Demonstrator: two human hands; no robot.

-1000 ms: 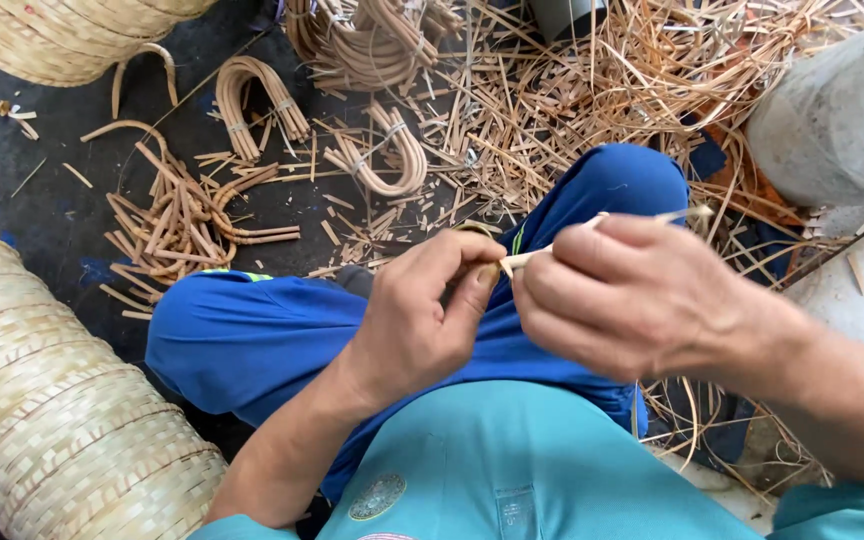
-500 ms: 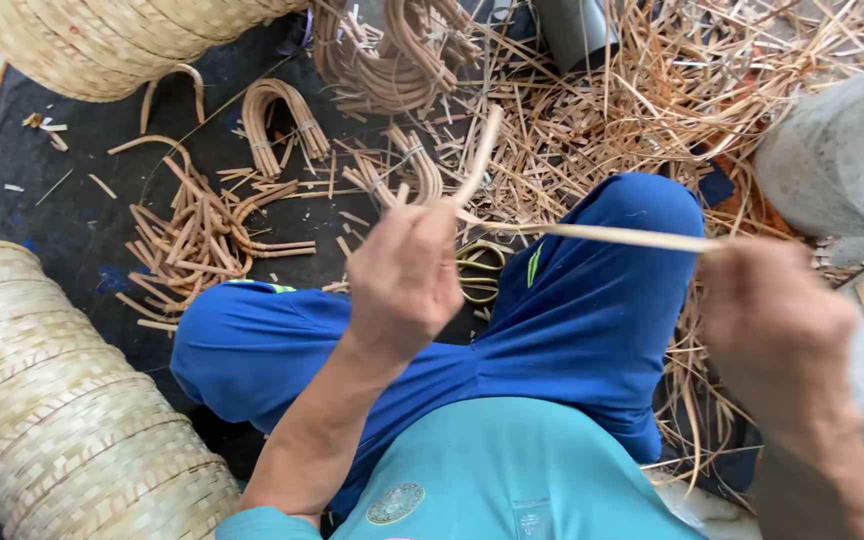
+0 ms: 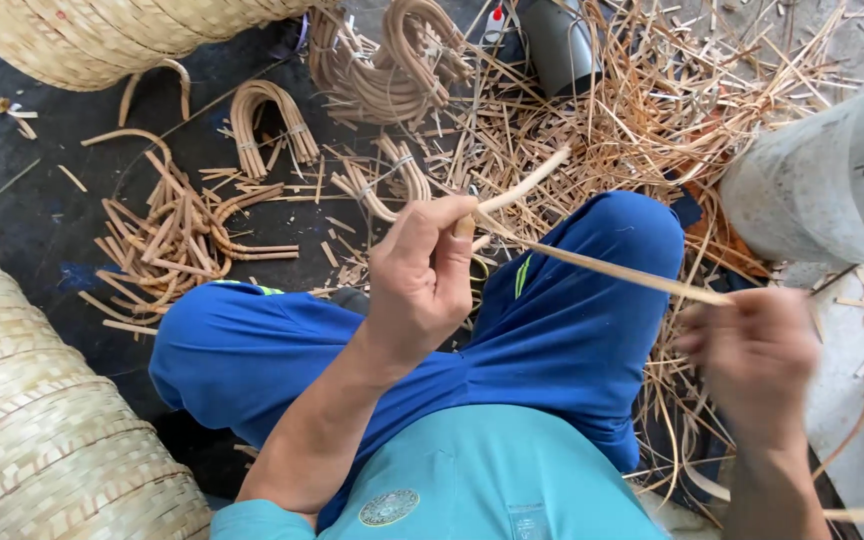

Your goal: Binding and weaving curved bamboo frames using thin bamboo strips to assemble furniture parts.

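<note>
Observation from beside the seated worker: the left hand [image 3: 420, 275] is raised over the blue-trousered knee [image 3: 592, 300], its fingers [image 3: 464, 228] closed in a pinch on a cane piece [image 3: 527, 185] that sticks up and away past the fingertips. A thin strip [image 3: 602, 267] runs from that pinch point slantwise down to the right hand [image 3: 752, 355], which is blurred; its fingers look curled around the strip's end, though how firm the grip is I cannot tell. So the strip is stretched between the two hands, touching both, well above the floor. Risk, judged from this: the strip looks thin and taut, so an uneven pull could snap it or let the split wander off line and thin out; the sliver's edge could also cut the pinching fingertips if it slides through them. The loose offcuts [image 3: 642, 110] around the legs could snag the trailing end. Surroundings: bundles of bent cane loops [image 3: 262, 125] lie on the dark mat [image 3: 42, 220] ahead, a pile of short curved pieces [image 3: 177, 235] lies left of them, a woven basket [image 3: 42, 430] stands at the lower left, another woven basket [image 3: 102, 35] at the top left, and a grey bucket [image 3: 832, 180] stands at the right, near the right hand but apart from it.
</note>
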